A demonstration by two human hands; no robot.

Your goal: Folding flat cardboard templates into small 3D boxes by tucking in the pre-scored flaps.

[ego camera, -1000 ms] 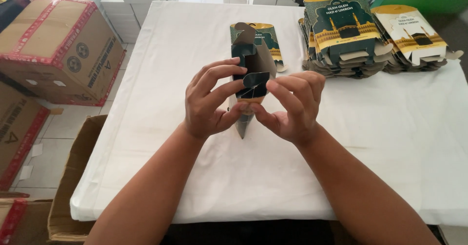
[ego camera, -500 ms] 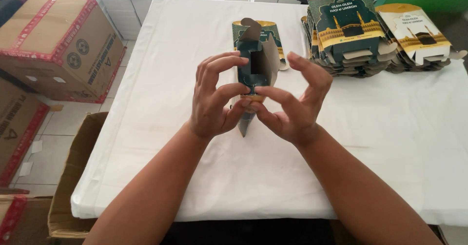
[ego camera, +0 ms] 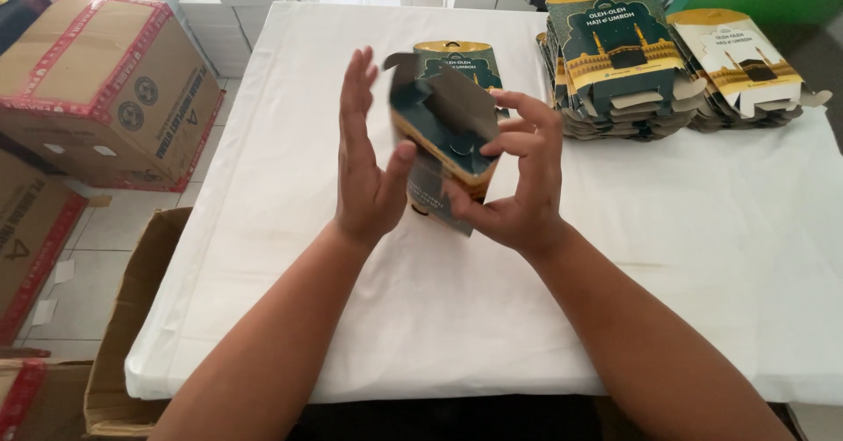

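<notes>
Right hand (ego camera: 518,182) now grips the dark green folding carton (ego camera: 443,134), tilted and lifted over the white surface (ego camera: 615,257). Left hand (ego camera: 364,160) has let go, palm flat and wide, just beside the carton. Beyond the carton: stacked flat cartons (ego camera: 619,64).

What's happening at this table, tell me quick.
A person is folding a dark green and gold carton above a white-clothed table. The right hand grips the carton from its right side, fingers curled over the open end. The left hand is flat and open against its left side, thumb touching it. Two stacks of flat cartons sit at the far right, one green, one cream. Brown cardboard boxes stand on the floor to the left.
</notes>
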